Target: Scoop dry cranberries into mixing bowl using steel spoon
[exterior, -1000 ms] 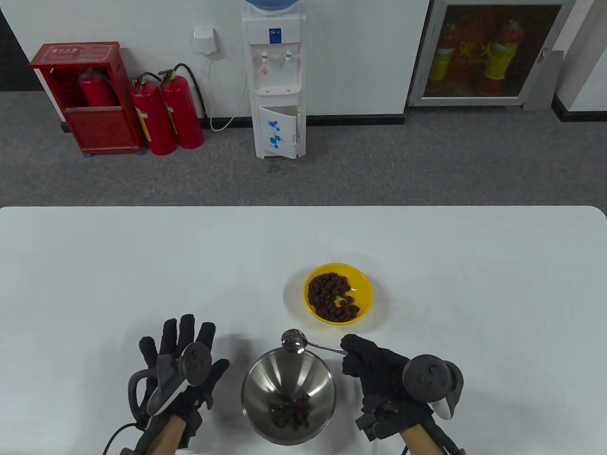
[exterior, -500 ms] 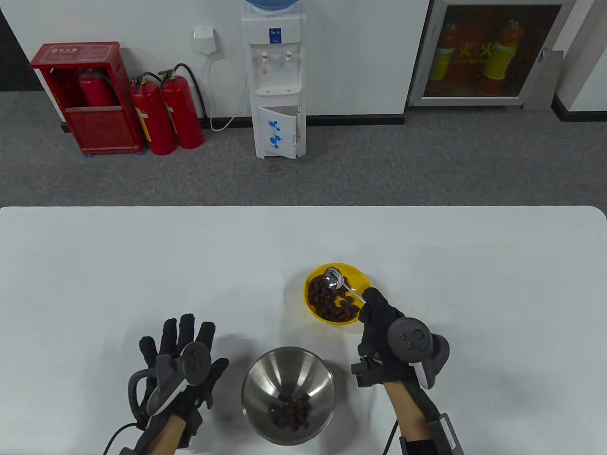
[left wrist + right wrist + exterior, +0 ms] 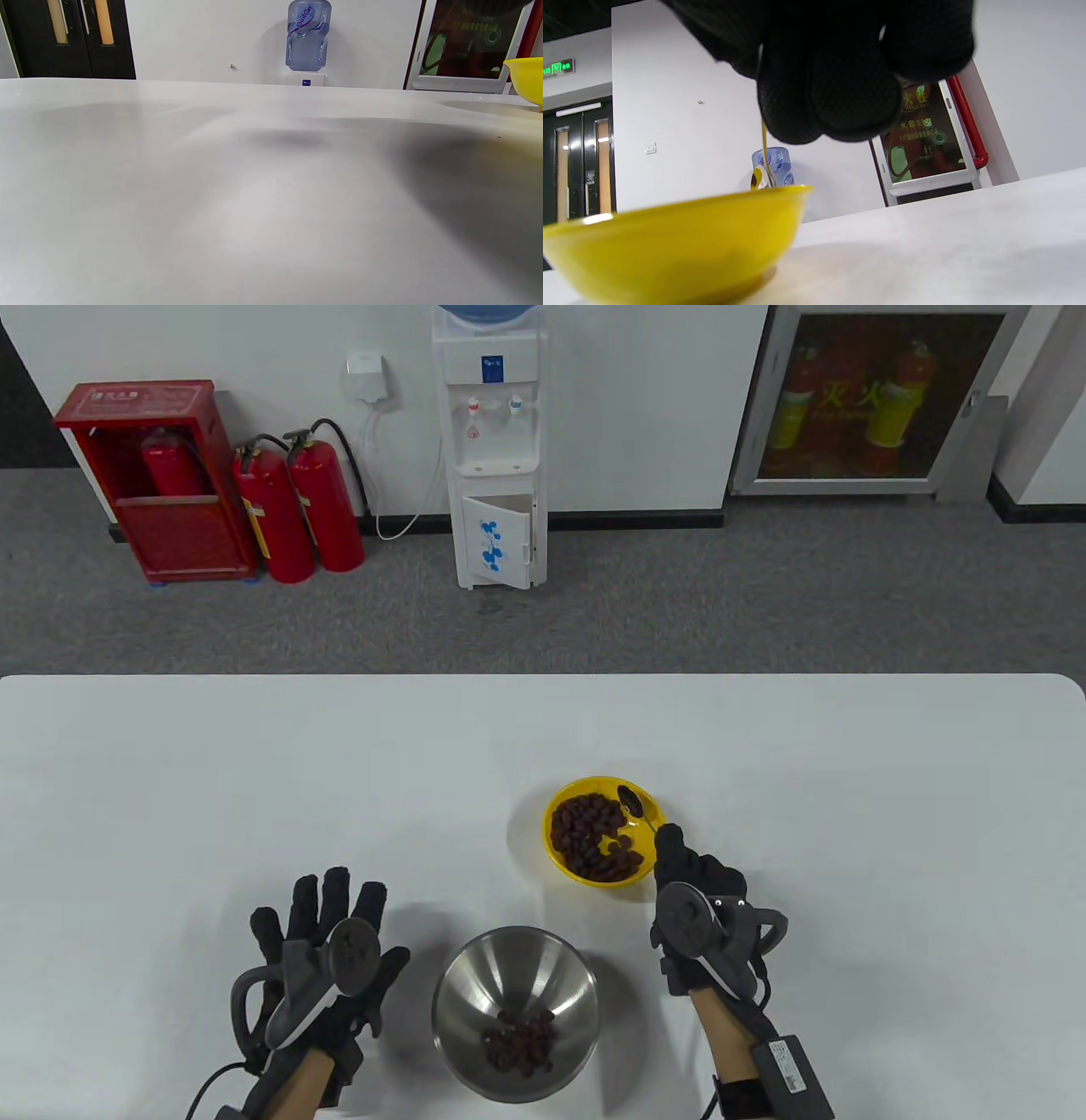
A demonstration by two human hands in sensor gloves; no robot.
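A yellow bowl [image 3: 652, 836] of dry cranberries [image 3: 587, 836] stands right of the table's middle. A steel mixing bowl [image 3: 475, 984] near the front edge holds a small heap of cranberries [image 3: 517, 1042]. My right hand [image 3: 679, 861] pinches the steel spoon [image 3: 635, 804] by its handle; the spoon's bowl dips inside the yellow bowl at its far right. In the right wrist view the fingers [image 3: 831, 84] hold the thin handle [image 3: 764, 148] above the yellow bowl's rim [image 3: 670, 207]. My left hand [image 3: 327, 937] rests flat on the table, fingers spread, empty, left of the steel bowl.
The white table [image 3: 254, 780] ends at a far edge; beyond it stand a water dispenser [image 3: 492, 449] and red fire extinguishers [image 3: 297, 509] on the floor. The left wrist view shows bare tabletop [image 3: 254, 190] and the yellow bowl's edge [image 3: 528, 80].
My right hand carried the empty spoon from over the steel bowl back to the yellow bowl, then turned and lowered the spoon to the bowl's far right side. The left hand stayed still.
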